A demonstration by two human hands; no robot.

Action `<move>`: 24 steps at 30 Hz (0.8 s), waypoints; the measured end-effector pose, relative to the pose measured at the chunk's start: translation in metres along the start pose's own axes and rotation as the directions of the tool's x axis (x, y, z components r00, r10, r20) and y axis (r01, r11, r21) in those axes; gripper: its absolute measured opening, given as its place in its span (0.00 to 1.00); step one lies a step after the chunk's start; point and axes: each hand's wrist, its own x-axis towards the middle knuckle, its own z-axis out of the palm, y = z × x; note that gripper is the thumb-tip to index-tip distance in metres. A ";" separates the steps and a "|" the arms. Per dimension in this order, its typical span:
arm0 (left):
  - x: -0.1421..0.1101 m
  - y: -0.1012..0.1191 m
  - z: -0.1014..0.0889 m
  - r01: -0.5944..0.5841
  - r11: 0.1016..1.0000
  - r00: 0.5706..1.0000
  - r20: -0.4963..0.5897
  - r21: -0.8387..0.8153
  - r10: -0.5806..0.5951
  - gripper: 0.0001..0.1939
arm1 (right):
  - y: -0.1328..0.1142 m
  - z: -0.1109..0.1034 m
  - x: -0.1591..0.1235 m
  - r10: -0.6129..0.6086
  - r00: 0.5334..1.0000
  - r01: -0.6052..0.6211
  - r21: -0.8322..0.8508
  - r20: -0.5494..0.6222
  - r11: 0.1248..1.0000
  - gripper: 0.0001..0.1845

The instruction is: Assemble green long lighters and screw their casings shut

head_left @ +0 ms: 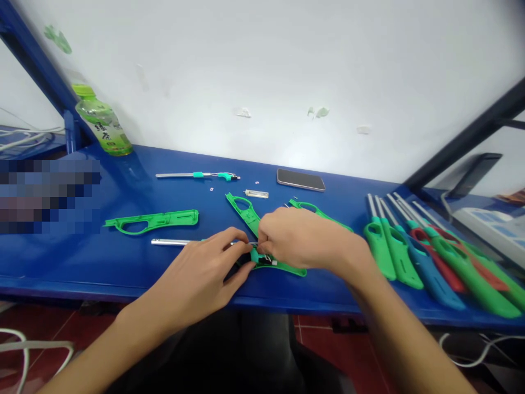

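My left hand (205, 268) rests low over the table, thumb and fingers pinched on the teal trigger piece (255, 256) of a taken-apart stick lighter. That lighter's metal tube (168, 242) sticks out to the left from under the hand. Beneath the fingertips lies a green half shell (293, 268). Close against the trigger, my right hand (299, 238) has its fingers pressed together; what they grip is hidden, though a thin wire shows beside them. Another green half shell (244, 210) lies just behind the hands, and one more green shell (324, 213) is partly covered by the right hand.
At left lies a green half shell (164, 220). Farther back are a tube with a teal trigger (184, 175), a small clear fuel tank (257, 193) and a phone (301, 179). Several assembled lighters (438, 257) fill the right side. A bottle (104, 126) stands back left by the wall.
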 end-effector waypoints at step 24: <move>-0.001 0.001 -0.002 0.009 0.999 0.999 0.031 -0.032 -0.008 0.08 | 0.024 0.041 -0.050 0.242 0.963 -0.179 0.399 -0.115 0.899 0.05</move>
